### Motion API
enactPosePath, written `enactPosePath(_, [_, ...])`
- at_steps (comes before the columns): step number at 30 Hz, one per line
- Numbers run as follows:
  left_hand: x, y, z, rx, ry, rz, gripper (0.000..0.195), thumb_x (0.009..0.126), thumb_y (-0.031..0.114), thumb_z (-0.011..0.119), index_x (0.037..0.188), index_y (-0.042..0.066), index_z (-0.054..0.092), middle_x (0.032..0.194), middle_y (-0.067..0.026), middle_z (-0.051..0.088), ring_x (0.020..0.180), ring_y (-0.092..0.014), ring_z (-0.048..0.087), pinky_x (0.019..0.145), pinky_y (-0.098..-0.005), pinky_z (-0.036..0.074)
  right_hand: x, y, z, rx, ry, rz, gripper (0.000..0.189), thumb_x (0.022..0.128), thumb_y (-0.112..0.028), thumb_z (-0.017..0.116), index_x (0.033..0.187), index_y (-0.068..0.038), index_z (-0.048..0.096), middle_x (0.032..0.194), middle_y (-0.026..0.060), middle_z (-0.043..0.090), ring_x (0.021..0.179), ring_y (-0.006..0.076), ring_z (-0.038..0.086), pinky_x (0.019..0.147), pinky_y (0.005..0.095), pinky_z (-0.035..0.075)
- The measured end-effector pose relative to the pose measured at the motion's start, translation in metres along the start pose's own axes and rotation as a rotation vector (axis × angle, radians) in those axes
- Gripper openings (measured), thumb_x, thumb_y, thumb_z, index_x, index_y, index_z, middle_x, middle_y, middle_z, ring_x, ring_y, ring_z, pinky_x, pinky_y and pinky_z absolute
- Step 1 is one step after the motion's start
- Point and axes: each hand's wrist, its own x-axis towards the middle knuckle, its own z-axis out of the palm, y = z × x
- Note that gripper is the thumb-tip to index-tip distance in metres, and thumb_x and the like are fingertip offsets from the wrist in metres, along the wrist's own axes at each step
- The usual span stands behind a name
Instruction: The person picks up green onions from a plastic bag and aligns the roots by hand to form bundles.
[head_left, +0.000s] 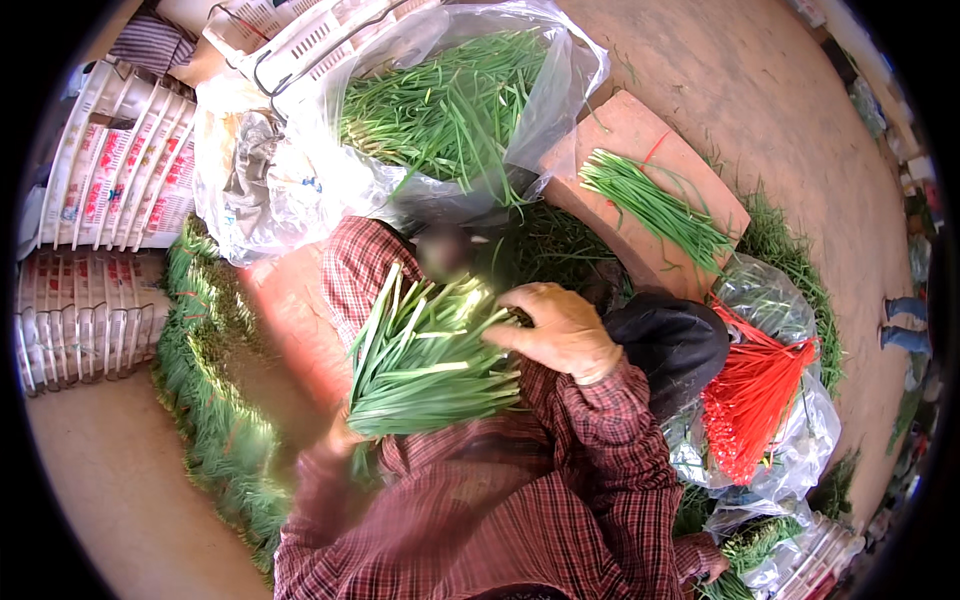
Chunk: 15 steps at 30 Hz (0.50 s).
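Note:
A loose bunch of green garlic chives (435, 360) lies across my lap, its pale cut ends fanned out at the top and right. My left hand (343, 430) grips the leafy lower left side of the bunch, and much of that hand is hidden. Beside the pale ends is my right hand (559, 330), thumb and fingers apart with a gap between them. Its fingertips are at the edge of the stalks, and nothing can be seen held in them.
Loose chives (457, 105) fill a clear plastic bag (562, 82) ahead. A pinkish block (697, 187) bears a chive bundle (652, 202). Red ties (750, 397) hang at right. Stacked bunches (217, 390) and plastic crates (112, 165) stand left. Another person's hand (716, 566) shows lower right.

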Motion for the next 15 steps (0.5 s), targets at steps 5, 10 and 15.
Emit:
enactPosePath(5, [-0.001, -0.011, -0.01, -0.086, -0.007, -0.049, 0.065, 0.068, 0.029, 0.092, 0.12, 0.002, 0.062, 0.08, -0.0072, 0.068, 0.061, -0.015, 0.063, 0.049, -0.0254, 0.048, 0.008, -0.006, 0.027, 0.261, -0.114, 0.147, 0.051, 0.078, -0.036, 0.081, 0.117, -0.005, 0.069, 0.113, 0.0175, 0.071, 0.107, 0.0347, 0.066, 0.091, 0.0387, 0.052])
enactPosePath(10, [-0.001, -0.008, -0.016, -0.129, -0.079, -0.135, 0.065, 0.069, 0.026, 0.091, 0.121, 0.001, 0.062, 0.083, -0.0087, 0.069, 0.06, -0.016, 0.062, 0.048, -0.0264, 0.047, 0.0, -0.005, 0.041, 0.316, -0.126, 0.296, 0.035, 0.082, -0.032, 0.078, 0.107, -0.008, 0.074, 0.099, 0.0136, 0.074, 0.094, 0.0308, 0.071, 0.083, 0.0378, 0.054])
enactPosePath(15, [0.005, -0.003, -0.014, -0.149, -0.092, -0.143, 0.065, 0.069, 0.025, 0.091, 0.122, 0.0, 0.062, 0.083, -0.0091, 0.069, 0.06, -0.016, 0.062, 0.047, -0.0266, 0.047, 0.0, -0.009, 0.046, 0.468, 0.064, 0.183, 0.03, 0.086, -0.035, 0.076, 0.102, -0.01, 0.074, 0.093, 0.014, 0.073, 0.086, 0.0316, 0.071, 0.078, 0.0398, 0.053])
